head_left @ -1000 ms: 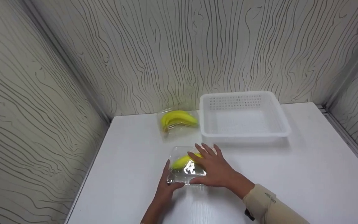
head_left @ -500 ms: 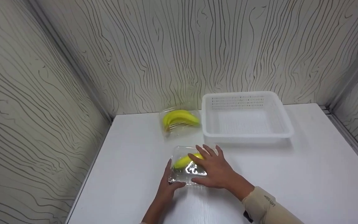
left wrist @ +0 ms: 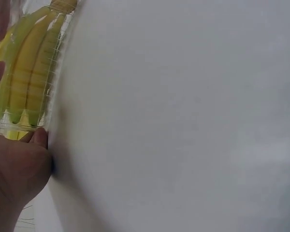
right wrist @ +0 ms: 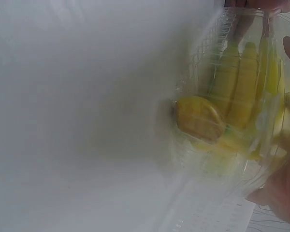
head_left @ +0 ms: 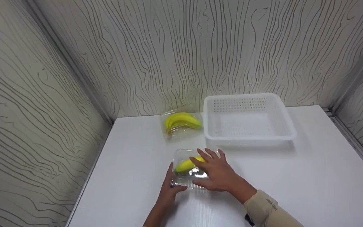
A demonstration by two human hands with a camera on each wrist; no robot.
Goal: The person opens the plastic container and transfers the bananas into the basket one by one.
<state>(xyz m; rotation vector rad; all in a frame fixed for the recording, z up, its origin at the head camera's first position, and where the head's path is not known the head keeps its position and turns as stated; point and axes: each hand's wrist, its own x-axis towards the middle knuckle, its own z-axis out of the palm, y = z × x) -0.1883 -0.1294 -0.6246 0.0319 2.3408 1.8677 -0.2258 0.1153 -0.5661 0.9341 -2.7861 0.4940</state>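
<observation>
A clear plastic clamshell box (head_left: 181,154) with a bunch of yellow bananas (head_left: 184,165) inside lies on the white table in front of me, its lid down. My left hand (head_left: 168,190) grips the box's near left corner, thumb along the front edge and fingers at the left side. Spread across the lid's right part, my right hand (head_left: 218,171) presses down, with its thumb by the front rim. Both wrist views show the bananas (left wrist: 31,67) through the ribbed plastic wall; in the right one, their stem end (right wrist: 200,118) faces the camera.
Behind, a second clear plastic box (head_left: 165,134) of bananas (head_left: 181,119) sits near the back wall. To its right stands a white perforated basket (head_left: 249,137). Wood-grain panels (head_left: 156,56) enclose the white table (head_left: 121,176) at the back and sides.
The hands and the box keep nearly the same place, with the right hand still on the lid. Only a slight shift of the head view shows.
</observation>
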